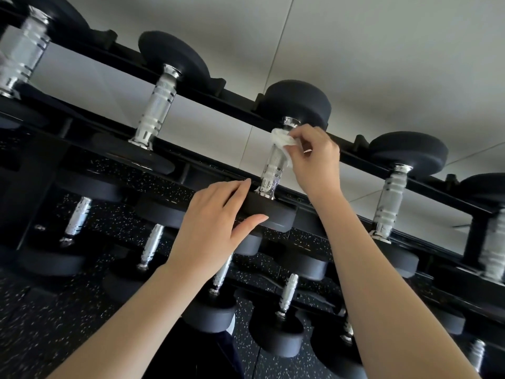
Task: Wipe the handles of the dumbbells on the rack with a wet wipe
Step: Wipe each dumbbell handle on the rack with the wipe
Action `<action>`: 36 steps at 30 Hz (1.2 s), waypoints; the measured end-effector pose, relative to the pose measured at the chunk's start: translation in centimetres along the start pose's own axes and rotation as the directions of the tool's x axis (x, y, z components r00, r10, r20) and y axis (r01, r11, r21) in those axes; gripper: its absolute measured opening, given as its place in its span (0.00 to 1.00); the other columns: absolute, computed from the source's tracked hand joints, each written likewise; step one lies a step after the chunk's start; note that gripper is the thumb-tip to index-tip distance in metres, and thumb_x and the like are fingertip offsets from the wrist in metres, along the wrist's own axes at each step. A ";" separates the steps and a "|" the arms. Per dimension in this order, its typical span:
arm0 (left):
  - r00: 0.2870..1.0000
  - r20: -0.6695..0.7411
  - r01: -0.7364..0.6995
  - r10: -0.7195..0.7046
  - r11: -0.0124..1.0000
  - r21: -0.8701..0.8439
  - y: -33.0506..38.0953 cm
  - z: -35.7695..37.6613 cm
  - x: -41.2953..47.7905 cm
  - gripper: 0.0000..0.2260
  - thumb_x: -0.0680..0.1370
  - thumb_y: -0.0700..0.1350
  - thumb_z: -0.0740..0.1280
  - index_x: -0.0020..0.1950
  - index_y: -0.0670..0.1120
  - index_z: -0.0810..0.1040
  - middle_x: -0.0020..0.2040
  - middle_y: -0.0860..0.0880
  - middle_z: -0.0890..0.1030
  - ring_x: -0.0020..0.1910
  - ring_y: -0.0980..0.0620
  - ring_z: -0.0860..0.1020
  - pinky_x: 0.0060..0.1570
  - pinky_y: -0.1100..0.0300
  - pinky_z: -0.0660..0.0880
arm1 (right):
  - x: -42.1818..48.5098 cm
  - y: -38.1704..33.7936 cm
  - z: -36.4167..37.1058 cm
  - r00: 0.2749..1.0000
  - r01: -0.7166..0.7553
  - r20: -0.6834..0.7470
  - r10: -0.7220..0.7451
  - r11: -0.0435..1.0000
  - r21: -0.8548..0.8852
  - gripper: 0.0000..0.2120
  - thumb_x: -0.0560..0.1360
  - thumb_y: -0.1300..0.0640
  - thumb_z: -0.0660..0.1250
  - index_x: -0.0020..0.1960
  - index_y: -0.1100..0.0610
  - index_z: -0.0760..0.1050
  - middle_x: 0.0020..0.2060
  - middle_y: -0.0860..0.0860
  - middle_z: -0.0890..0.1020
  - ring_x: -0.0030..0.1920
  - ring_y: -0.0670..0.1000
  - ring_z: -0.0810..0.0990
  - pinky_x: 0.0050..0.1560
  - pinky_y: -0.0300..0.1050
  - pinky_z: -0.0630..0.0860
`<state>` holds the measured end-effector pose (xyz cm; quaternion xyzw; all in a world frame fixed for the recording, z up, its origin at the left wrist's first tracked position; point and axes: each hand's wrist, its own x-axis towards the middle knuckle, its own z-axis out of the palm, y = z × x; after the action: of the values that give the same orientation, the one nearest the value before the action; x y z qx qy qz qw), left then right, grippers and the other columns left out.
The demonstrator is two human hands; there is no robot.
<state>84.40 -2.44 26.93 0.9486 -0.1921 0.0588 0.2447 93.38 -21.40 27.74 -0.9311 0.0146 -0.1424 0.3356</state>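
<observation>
Both sides of knurled chrome dumbbell handle (271, 170) open; right grip (314, 157) pinches crumpled white wipe (282, 140) there; left grip (213, 222), spread, touches black rubber head (276, 214).

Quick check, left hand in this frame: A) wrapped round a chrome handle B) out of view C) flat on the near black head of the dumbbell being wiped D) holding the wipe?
C: the left hand lies with straight fingers on the near dumbbell head, while the right hand pinches the wet wipe against the chrome handle above it.
</observation>
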 end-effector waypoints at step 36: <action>0.995 0.016 0.095 -0.094 0.991 -0.089 0.7 0.9 -0.7 0.28 0.79 0.59 0.55 0.70 0.40 0.71 0.63 0.46 0.75 0.63 0.49 0.70 0.62 0.57 0.67 | 0.8 0.7 1.2 0.777 -0.426 0.180 0.603 0.294 0.856 0.05 0.72 0.66 0.70 0.38 0.60 0.77 0.38 0.55 0.80 0.43 0.54 0.78 0.49 0.50 0.81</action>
<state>83.54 -3.18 26.35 0.9450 -0.1506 0.0331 0.2884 94.50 -21.31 26.57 -0.5593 0.2699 -0.0955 0.7779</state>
